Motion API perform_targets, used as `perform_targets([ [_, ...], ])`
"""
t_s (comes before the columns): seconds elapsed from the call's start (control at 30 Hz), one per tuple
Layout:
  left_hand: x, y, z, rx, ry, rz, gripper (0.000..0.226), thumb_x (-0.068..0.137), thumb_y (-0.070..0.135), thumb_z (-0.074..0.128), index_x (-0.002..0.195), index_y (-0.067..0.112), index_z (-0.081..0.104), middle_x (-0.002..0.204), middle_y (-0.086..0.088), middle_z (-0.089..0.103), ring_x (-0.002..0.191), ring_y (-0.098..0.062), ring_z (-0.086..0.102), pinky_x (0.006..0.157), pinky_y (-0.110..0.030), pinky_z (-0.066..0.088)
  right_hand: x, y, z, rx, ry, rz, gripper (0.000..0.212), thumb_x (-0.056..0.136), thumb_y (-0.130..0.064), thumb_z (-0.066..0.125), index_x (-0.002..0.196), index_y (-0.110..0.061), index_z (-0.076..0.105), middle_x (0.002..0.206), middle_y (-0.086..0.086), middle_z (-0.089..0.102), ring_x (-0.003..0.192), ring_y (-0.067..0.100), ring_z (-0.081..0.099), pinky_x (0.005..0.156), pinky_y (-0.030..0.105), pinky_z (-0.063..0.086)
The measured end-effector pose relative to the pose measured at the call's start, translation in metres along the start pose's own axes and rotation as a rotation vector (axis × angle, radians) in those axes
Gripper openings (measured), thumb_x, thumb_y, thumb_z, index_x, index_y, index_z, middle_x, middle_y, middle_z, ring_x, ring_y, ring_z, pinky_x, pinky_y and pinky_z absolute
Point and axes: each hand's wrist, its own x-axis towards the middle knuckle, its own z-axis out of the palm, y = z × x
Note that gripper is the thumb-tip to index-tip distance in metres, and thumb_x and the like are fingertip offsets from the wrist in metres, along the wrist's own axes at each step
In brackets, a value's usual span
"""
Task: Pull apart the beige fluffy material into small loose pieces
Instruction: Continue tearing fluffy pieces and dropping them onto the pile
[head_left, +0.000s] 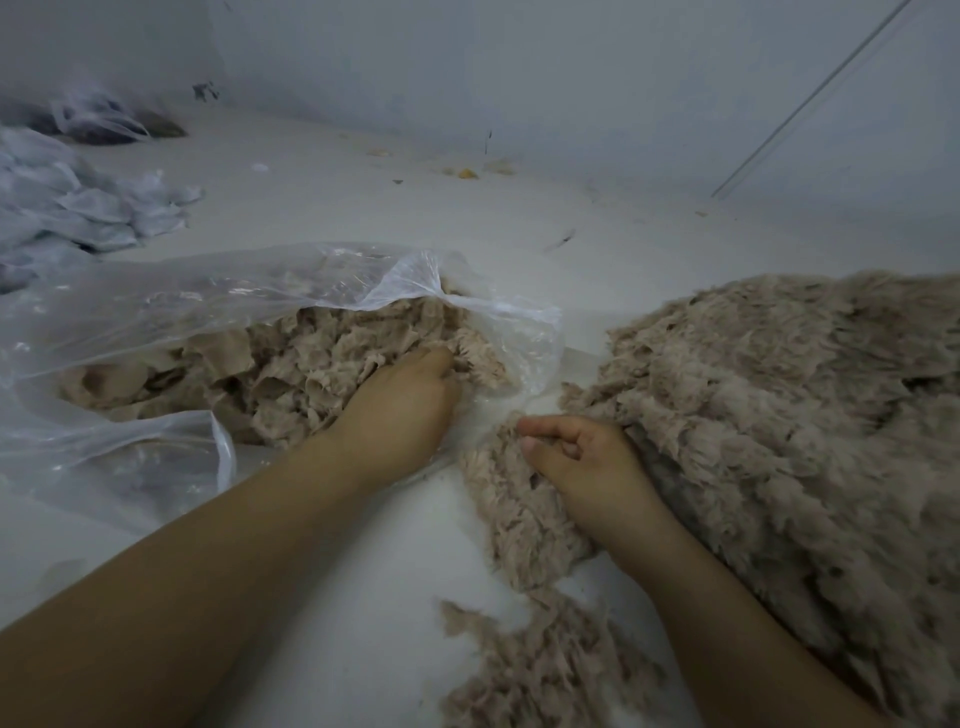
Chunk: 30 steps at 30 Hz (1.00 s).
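My left hand (400, 400) is pushed into the mouth of the clear plastic bag (156, 322), fingers curled down into the torn pieces (291, 364) inside; can't tell if it actually grips a tuft. My right hand (582, 457) has fingers curled, pinching the edge of the beige fluffy material (779, 415), a big shaggy matted heap on the pale surface (389, 545) to my right. Best bet: pinch small tufts near the edge, pull across the fibres, keep pieces loose. Wispy strands (545, 670) lie near my right forearm. Bag film thin, crinkly.
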Motion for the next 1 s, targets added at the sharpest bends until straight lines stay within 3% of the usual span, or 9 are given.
perform_targets([
  [0.17,-0.003,0.011,0.007,-0.043,0.114,0.044,0.012,0.072,0.003,0.07,0.074,0.005,0.059,0.081,-0.014,0.056,0.077,-0.035,0.056,0.061,-0.041,0.047,0.001,-0.002,0.001,-0.101,-0.11,-0.012,0.04,0.091,-0.02,0.066,0.128,-0.033,0.063,0.043,-0.018,0.047,0.039,-0.001,0.037,0.043,0.014,0.036],
  [0.27,-0.003,0.018,0.008,-0.119,0.126,0.09,0.01,0.071,0.002,0.065,0.07,0.007,0.056,0.077,-0.013,0.053,0.072,-0.034,0.054,0.058,-0.042,0.047,0.004,-0.005,0.006,-0.359,-0.146,-0.087,0.048,0.087,-0.031,0.067,0.133,-0.039,0.057,0.042,-0.028,0.047,0.039,-0.006,0.046,0.042,0.005,0.03],
  [0.33,-0.001,0.022,0.007,-0.134,0.115,0.097,0.015,0.067,-0.001,0.064,0.068,0.009,0.053,0.076,-0.012,0.051,0.07,-0.033,0.053,0.055,-0.041,0.046,0.003,-0.009,0.007,-0.509,-0.16,-0.126,0.048,0.083,-0.043,0.064,0.131,-0.038,0.059,0.053,-0.027,0.055,0.049,-0.008,0.051,0.047,0.007,0.035],
  [0.4,0.0,0.021,0.007,-0.119,0.085,0.094,0.016,0.067,-0.002,0.066,0.071,0.008,0.055,0.078,-0.012,0.051,0.074,-0.034,0.053,0.056,-0.042,0.046,0.003,-0.009,0.006,-0.57,-0.164,-0.112,0.055,0.079,-0.051,0.059,0.132,-0.036,0.058,0.088,-0.023,0.07,0.078,-0.005,0.061,0.07,0.018,0.052],
  [0.43,0.0,0.02,0.007,-0.103,0.072,0.085,0.012,0.069,-0.001,0.065,0.074,0.007,0.057,0.081,-0.013,0.052,0.077,-0.034,0.054,0.057,-0.042,0.045,0.004,-0.008,0.005,-0.587,-0.156,-0.103,0.058,0.079,-0.053,0.059,0.134,-0.035,0.057,0.109,-0.018,0.07,0.094,0.002,0.064,0.083,0.022,0.053],
  [0.5,0.001,0.014,0.006,-0.059,0.058,0.049,0.008,0.075,0.003,0.061,0.082,0.007,0.062,0.088,-0.013,0.054,0.085,-0.034,0.055,0.061,-0.039,0.043,0.005,-0.007,0.004,-0.588,-0.146,-0.089,0.059,0.082,-0.053,0.062,0.137,-0.032,0.054,0.127,-0.015,0.064,0.108,0.006,0.062,0.091,0.02,0.049],
  [0.67,0.005,-0.006,-0.004,0.024,-0.07,-0.032,0.021,0.074,0.017,0.069,0.094,0.011,0.066,0.101,-0.009,0.056,0.097,-0.03,0.055,0.076,-0.037,0.048,0.006,-0.003,0.002,-0.5,-0.14,-0.061,0.063,0.075,-0.058,0.06,0.133,-0.032,0.058,0.129,-0.018,0.062,0.109,0.001,0.061,0.091,0.02,0.049],
  [0.83,0.005,-0.036,-0.008,0.145,-0.114,-0.109,0.03,0.084,0.004,0.05,0.109,0.007,0.066,0.114,-0.013,0.057,0.107,-0.031,0.053,0.09,-0.038,0.045,0.007,-0.001,0.003,-0.422,-0.14,-0.026,0.07,0.068,-0.065,0.059,0.131,-0.037,0.057,0.133,-0.017,0.06,0.117,0.003,0.059,0.104,0.029,0.047],
  [1.0,0.004,-0.037,-0.003,0.2,-0.139,-0.109,0.029,0.09,0.009,0.048,0.117,0.01,0.056,0.121,-0.013,0.046,0.116,-0.029,0.036,0.094,-0.041,0.035,0.007,0.001,0.003,-0.379,-0.148,-0.01,0.073,0.062,-0.069,0.058,0.13,-0.04,0.057,0.13,-0.014,0.062,0.1,0.0,0.062,0.096,0.026,0.05],
])
